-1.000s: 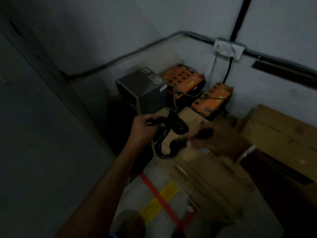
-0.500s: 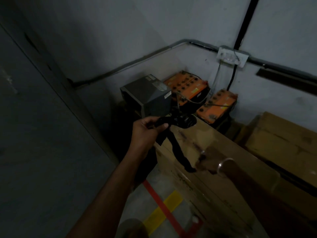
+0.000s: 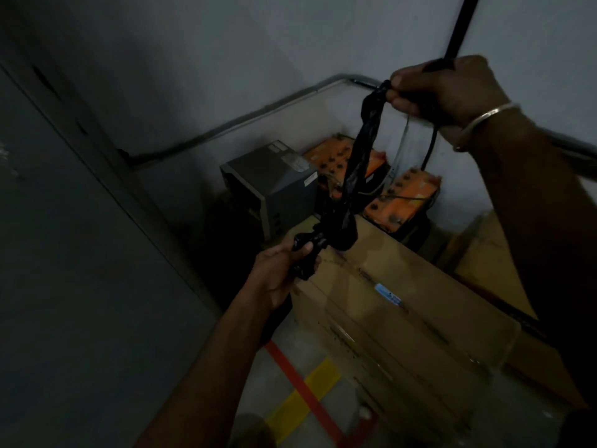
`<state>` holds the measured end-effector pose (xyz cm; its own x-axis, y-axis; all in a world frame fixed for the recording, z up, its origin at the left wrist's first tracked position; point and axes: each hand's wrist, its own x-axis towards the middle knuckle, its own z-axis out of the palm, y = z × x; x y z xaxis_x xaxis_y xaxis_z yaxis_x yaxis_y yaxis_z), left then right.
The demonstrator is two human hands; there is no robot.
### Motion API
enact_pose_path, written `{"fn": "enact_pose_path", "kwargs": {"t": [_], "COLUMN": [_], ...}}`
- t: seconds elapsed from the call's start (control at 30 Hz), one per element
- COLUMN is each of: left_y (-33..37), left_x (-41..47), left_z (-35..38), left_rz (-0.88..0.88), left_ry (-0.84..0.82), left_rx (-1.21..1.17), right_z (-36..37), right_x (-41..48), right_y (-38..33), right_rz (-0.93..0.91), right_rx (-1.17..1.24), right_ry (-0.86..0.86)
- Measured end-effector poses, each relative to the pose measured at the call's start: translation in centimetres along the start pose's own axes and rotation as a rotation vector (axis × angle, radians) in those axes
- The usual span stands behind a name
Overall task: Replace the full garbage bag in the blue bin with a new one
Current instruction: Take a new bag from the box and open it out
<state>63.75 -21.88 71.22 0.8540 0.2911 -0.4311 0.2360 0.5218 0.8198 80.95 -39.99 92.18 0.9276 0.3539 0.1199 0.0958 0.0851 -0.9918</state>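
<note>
A black garbage bag (image 3: 358, 163), still bunched into a long twisted strip, stretches between my two hands. My left hand (image 3: 281, 273) grips its lower bundled end just above a large cardboard box (image 3: 403, 305). My right hand (image 3: 442, 88), with a metal bangle on the wrist, pinches the upper end high near the wall. The blue bin is not in view.
A dim corner: a grey metal unit (image 3: 274, 185) and two orange batteries (image 3: 400, 198) stand against the wall, with cables and a conduit above. More cardboard boxes (image 3: 484, 253) lie to the right. Red and yellow floor tape (image 3: 307, 386) runs below.
My right hand has risen from low over the box to high near the wall, pulling the bag out into a long strip. My left hand has kept its grip.
</note>
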Motion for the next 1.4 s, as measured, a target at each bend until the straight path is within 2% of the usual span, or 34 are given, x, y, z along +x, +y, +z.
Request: {"fn": "enact_pose_path", "kwargs": {"t": [0.1, 0.23, 0.37, 0.43, 0.53, 0.57, 0.63, 0.77, 0.9, 0.97, 1.03, 1.1, 1.13, 1.23, 1.3, 1.4], "left_y": [-0.9, -3.7, -8.5, -11.6, -16.6, -18.4, -22.2, -29.1, -30.9, -30.0, -27.0, -22.4, -19.8, -12.0, -7.8, -4.4], "left_x": [1.9, 6.0, 12.3, 15.6, 20.3, 21.6, 24.3, 29.2, 30.8, 29.6, 26.3, 22.2, 20.2, 13.6, 9.2, 3.4], "left_z": [0.1, 0.7, 1.2, 1.6, 2.2, 2.4, 2.9, 2.9, 4.2, 5.2, 6.5, 7.4, 7.6, 7.6, 7.5, 6.2], "left_rz": [-0.126, -0.241, -0.273, -0.273, -0.173, -0.147, -0.123, -0.079, -0.002, 0.09, 0.265, 0.325, 0.344, 0.42, 0.412, 0.401], "left_ry": [0.027, -0.034, -0.026, 0.028, 0.253, 0.279, 0.307, 0.328, 0.255, 0.286, 0.367, 0.435, 0.447, 0.357, 0.293, 0.236], "left_rx": [-0.038, 0.028, 0.044, 0.114, 0.275, 0.31, 0.377, 0.696, 0.894, 1.012, 0.819, 0.493, 0.387, 0.118, 0.029, 0.022], "right_z": [-1.6, -3.7, -4.6, -4.7, -4.9, -5.0, -5.4, -6.6, -6.3, -5.5, -4.5, -3.2, -2.7, -1.5, -0.2, 3.2], "right_x": [0.2, -0.4, 1.1, 2.7, 5.0, 5.8, 6.9, 8.7, 9.1, 8.7, 8.2, 7.4, 6.9, 4.6, 1.9, -3.0], "right_y": [0.2, 0.1, 1.8, 3.9, 8.8, 10.6, 14.2, 20.6, 25.0, 26.0, 26.3, 26.0, 25.8, 25.0, 24.0, 21.9], "right_rz": [-0.026, -0.094, -0.099, -0.058, 0.002, 0.014, 0.038, 0.097, 0.187, 0.254, 0.382, 0.522, 0.534, 0.458, 0.308, 0.186], "right_rx": [-0.138, -0.286, -0.35, -0.366, -0.401, -0.413, -0.425, -0.43, -0.407, -0.369, -0.191, -0.008, -0.021, -0.185, -0.302, -0.378], "right_ry": [-0.027, -0.043, -0.063, -0.08, -0.122, -0.136, -0.164, -0.189, -0.185, -0.185, -0.191, -0.154, -0.145, -0.205, -0.217, -0.057]}}
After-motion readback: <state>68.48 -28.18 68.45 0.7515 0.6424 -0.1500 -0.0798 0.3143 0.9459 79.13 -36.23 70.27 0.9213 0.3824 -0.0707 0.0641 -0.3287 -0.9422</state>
